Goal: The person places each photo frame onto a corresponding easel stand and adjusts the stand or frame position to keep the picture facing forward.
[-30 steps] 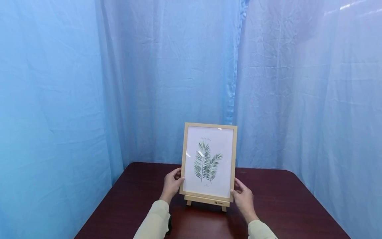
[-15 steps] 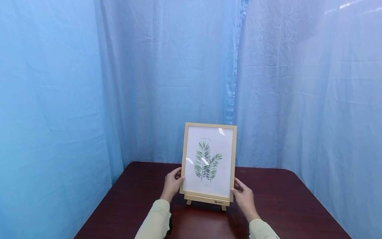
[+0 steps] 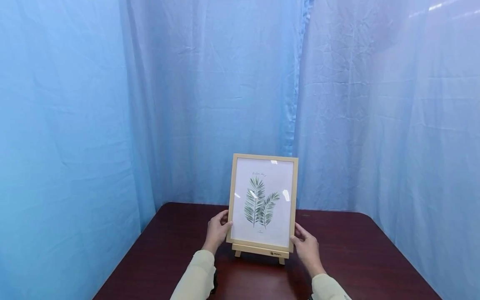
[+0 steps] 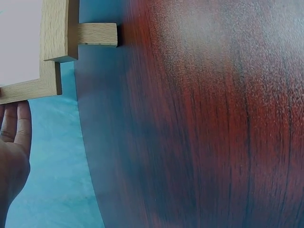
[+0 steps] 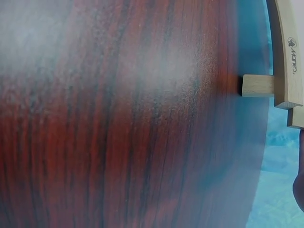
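A picture frame in light wood, with two green palm leaves on white behind glass, leans on a small wooden easel. My left hand holds the frame's lower left edge, thumb in front and fingers behind. On the lower right edge, my right hand grips in the same way. The left wrist view shows the frame's corner above the left hand, beside the easel's ledge. In the right wrist view the ledge bears a printed logo; only a sliver of the right hand shows.
The easel's short front legs stand on a dark red-brown wooden table with rounded far corners. Light blue curtains hang behind the table and along both sides. Light reflects off the glass and the tabletop.
The frame, easel and both hands stay nearly where they were. Bright reflections on the glass have shifted, with one now near its right edge.
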Demonstrator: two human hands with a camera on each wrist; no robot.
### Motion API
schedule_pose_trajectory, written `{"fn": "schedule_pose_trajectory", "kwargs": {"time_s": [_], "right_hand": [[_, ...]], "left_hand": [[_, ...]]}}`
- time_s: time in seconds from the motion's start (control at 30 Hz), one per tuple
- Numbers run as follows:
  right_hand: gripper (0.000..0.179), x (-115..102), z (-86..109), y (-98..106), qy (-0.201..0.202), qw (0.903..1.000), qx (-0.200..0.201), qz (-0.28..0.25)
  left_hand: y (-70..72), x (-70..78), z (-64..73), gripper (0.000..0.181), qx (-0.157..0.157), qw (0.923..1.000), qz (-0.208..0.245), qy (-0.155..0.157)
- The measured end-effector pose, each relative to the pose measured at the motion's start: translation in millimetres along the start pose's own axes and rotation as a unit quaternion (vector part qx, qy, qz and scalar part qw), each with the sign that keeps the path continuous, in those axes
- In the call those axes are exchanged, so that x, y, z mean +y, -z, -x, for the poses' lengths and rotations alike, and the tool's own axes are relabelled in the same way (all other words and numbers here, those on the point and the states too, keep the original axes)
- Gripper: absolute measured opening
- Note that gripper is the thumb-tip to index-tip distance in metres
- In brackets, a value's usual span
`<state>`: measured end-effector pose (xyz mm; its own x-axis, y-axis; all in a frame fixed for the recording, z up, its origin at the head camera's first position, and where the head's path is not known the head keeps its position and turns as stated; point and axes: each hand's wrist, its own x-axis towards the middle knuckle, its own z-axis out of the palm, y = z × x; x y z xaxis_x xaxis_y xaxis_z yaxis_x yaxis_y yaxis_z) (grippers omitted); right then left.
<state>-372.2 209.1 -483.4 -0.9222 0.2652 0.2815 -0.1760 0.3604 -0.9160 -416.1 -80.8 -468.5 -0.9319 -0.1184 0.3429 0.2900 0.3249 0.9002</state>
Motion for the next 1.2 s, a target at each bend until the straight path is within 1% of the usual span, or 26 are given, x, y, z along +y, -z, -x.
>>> {"fn": "schedule_pose_trajectory", "kwargs": {"time_s": [0.03, 0.2, 0.3, 0.43, 1.0, 1.2], "right_hand": [[0.05, 0.1, -0.1, 0.0, 0.002, 1.0, 0.0, 0.001], [0.05, -0.8, 0.0, 0.9, 0.005, 0.9999, -0.003, 0.009], [0.05, -1.0, -0.5, 1.1, 0.004, 0.9999, -0.005, 0.009], [0.05, 0.1, -2.6, 1.3, 0.006, 0.9999, -0.007, 0.008], [0.05, 6.0, -12.2, 2.4, -0.001, 0.9993, -0.019, 0.032], [0.049, 8.5, -14.8, 2.3, -0.004, 0.9992, -0.02, 0.034]], "left_hand": [[-0.1, -0.2, 0.0, 0.043, 0.001, 1.0, -0.002, -0.002], [-0.6, 0.1, 1.0, 0.043, 0.005, 1.0, -0.001, 0.006], [-1.1, -0.4, 1.8, 0.043, 0.007, 1.0, -0.004, 0.004], [-2.0, -1.4, 2.8, 0.043, 0.009, 0.9999, -0.007, -0.005], [-3.5, -1.0, 6.9, 0.043, 0.016, 0.9998, -0.006, -0.006], [-3.4, 0.0, 9.6, 0.042, 0.021, 0.9996, -0.01, -0.013]]}}
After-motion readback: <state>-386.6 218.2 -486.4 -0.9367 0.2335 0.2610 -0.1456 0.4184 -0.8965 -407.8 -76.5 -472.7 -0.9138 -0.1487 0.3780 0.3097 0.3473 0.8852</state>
